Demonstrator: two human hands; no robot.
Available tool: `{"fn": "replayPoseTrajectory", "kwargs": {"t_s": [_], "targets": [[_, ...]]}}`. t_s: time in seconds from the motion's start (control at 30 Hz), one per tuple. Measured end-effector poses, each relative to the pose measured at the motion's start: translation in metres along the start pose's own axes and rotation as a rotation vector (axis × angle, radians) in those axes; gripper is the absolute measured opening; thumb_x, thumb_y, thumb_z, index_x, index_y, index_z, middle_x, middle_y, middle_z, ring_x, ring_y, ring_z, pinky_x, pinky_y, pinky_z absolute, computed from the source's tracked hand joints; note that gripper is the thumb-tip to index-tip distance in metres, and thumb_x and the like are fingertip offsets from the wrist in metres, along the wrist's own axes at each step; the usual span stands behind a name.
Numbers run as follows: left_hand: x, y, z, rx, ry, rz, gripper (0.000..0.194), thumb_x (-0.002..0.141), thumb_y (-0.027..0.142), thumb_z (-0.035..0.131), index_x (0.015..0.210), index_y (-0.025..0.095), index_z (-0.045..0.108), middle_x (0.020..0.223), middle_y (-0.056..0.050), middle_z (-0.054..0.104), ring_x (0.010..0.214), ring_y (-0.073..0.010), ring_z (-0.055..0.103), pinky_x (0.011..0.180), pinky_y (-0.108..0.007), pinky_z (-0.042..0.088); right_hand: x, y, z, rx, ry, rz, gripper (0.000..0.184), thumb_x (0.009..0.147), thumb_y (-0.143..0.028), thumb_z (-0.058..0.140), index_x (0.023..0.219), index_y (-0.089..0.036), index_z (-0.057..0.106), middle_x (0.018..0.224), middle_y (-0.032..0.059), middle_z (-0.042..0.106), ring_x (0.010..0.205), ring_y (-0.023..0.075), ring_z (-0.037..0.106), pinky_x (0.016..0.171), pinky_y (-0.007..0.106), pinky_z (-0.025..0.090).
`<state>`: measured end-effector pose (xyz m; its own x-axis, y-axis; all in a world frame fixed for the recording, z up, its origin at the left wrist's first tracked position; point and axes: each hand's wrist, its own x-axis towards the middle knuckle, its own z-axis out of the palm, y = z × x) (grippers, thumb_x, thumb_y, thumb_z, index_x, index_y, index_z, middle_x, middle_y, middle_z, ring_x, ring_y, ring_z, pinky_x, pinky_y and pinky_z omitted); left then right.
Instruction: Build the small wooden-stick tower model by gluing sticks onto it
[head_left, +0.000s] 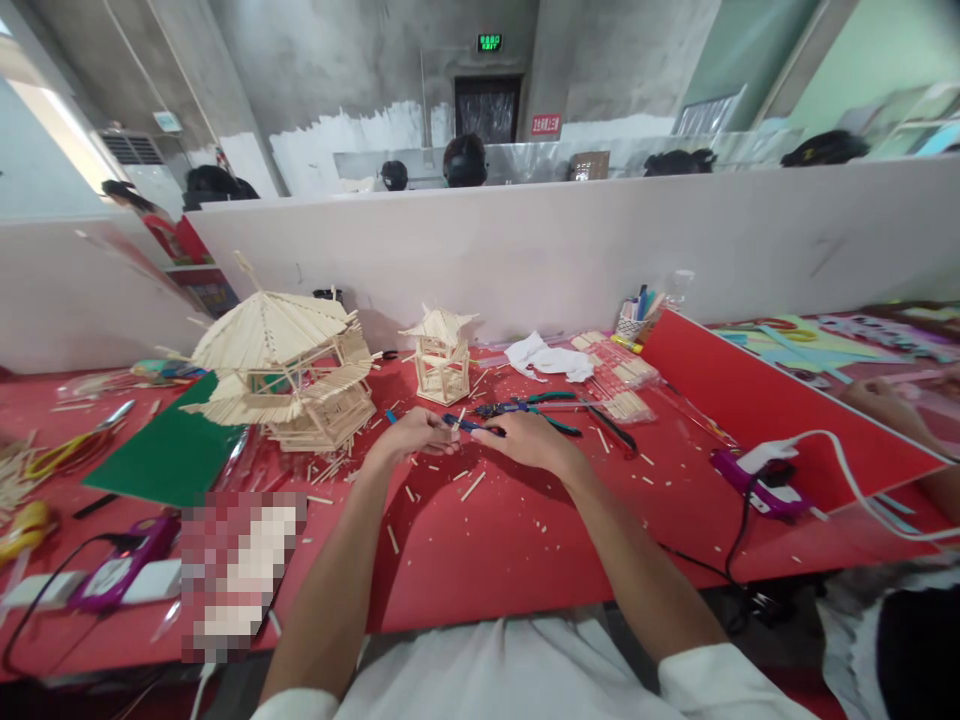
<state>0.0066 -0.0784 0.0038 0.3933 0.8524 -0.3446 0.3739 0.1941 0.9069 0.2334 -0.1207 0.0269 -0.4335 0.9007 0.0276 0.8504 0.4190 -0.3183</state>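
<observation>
My left hand point(420, 433) is closed, its fingertips pinching a short wooden stick point(462, 413). My right hand point(529, 438) grips a pair of blue-handled pliers point(471, 424), whose jaws meet the stick beside the left fingertips. Just behind both hands stands a small stick pavilion point(442, 358) with a pointed roof. A larger stick pavilion point(281, 370) with a wide two-tier roof stands to the left. Beyond my right hand lie more pliers with green handles point(555, 398) and a red-and-black handled tool point(613, 432). Stick offcuts point(472, 487) are scattered around the hands.
The red table point(480, 570) ends at a white partition point(525, 250). A green board point(161, 455), yellow scissors point(64, 455) and a purple power strip point(124, 570) are at left. Bundled sticks point(619, 375), white cloth point(547, 357), a pen cup point(636, 315) and a red board point(735, 380) are at right.
</observation>
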Motion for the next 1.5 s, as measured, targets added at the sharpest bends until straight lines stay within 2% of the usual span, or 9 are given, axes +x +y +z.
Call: {"fn": "replayPoseTrajectory", "kwargs": {"t_s": [0.47,0.6,0.73,0.83,1.0,1.1,1.27,1.5], "targets": [[-0.001,0.0,-0.004,-0.022,0.018,-0.014,0.041,0.049,0.042,0.088,0.075,0.013,0.075,0.075,-0.007,0.074,0.071,-0.0158,0.068,0.068,-0.024,0.051,0.003,-0.002,0.006,-0.049,0.054,0.017,0.055,0.095,-0.06,0.033,0.091,-0.021,0.072,0.092,0.0086,0.075,0.085,0.0238,0.068,0.066,0.025,0.037],[0.0,-0.002,-0.005,-0.025,0.033,0.018,0.042,0.048,0.041,0.088,0.075,0.012,0.074,0.074,-0.008,0.074,0.071,-0.0166,0.069,0.067,-0.025,0.052,0.004,-0.003,0.011,-0.079,0.067,0.015,0.056,0.096,-0.06,0.03,0.095,-0.021,0.071,0.093,0.0093,0.074,0.087,0.0247,0.068,0.07,0.026,0.039],[-0.001,-0.002,-0.007,-0.013,0.048,0.035,0.04,0.05,0.042,0.087,0.072,0.012,0.073,0.072,-0.009,0.074,0.069,-0.0165,0.068,0.067,-0.025,0.052,0.007,-0.006,0.016,-0.132,0.059,0.012,0.062,0.098,-0.058,0.021,0.108,-0.019,0.068,0.105,0.013,0.073,0.095,0.0273,0.067,0.08,0.031,0.042],[-0.001,-0.004,-0.009,-0.001,0.078,0.041,0.041,0.048,0.041,0.088,0.071,0.012,0.073,0.071,-0.008,0.073,0.067,-0.0162,0.068,0.065,-0.025,0.051,0.013,-0.01,0.02,-0.19,0.037,-0.001,0.064,0.099,-0.056,0.017,0.115,-0.016,0.066,0.11,0.0163,0.071,0.102,0.0299,0.066,0.085,0.035,0.042],[0.0,-0.01,-0.018,0.037,0.091,0.016,0.04,0.045,0.04,0.088,0.067,0.011,0.073,0.067,-0.007,0.072,0.064,-0.0157,0.067,0.062,-0.023,0.05,0.028,-0.016,0.026,-0.283,-0.072,-0.044,0.067,0.1,-0.052,0.014,0.113,-0.013,0.066,0.106,0.0192,0.071,0.103,0.0315,0.065,0.089,0.038,0.041],[-0.003,-0.013,-0.026,0.048,0.106,-0.015,0.039,0.044,0.04,0.088,0.066,0.012,0.072,0.064,-0.006,0.071,0.065,-0.017,0.067,0.063,-0.024,0.05,0.035,-0.022,0.03,-0.274,-0.128,-0.068,0.07,0.1,-0.05,0.009,0.11,-0.014,0.068,0.105,0.018,0.071,0.102,0.0304,0.066,0.088,0.037,0.042],[-0.012,-0.015,-0.038,0.035,0.106,-0.052,0.036,0.043,0.039,0.088,0.064,0.014,0.071,0.063,-0.005,0.072,0.071,-0.0206,0.069,0.067,-0.025,0.051,0.045,-0.033,0.035,-0.222,-0.12,-0.082,0.079,0.099,-0.052,0.002,0.094,-0.013,0.07,0.102,0.0192,0.072,0.099,0.0297,0.067,0.085,0.036,0.043],[-0.01,-0.02,-0.041,0.029,0.077,-0.121,0.036,0.044,0.038,0.087,0.064,0.013,0.071,0.062,-0.006,0.072,0.065,-0.0176,0.067,0.065,-0.024,0.051,0.054,-0.034,0.037,-0.209,-0.188,-0.133,0.076,0.1,-0.05,0.004,0.093,-0.011,0.07,0.101,0.0198,0.072,0.096,0.0291,0.068,0.08,0.033,0.045]]}}
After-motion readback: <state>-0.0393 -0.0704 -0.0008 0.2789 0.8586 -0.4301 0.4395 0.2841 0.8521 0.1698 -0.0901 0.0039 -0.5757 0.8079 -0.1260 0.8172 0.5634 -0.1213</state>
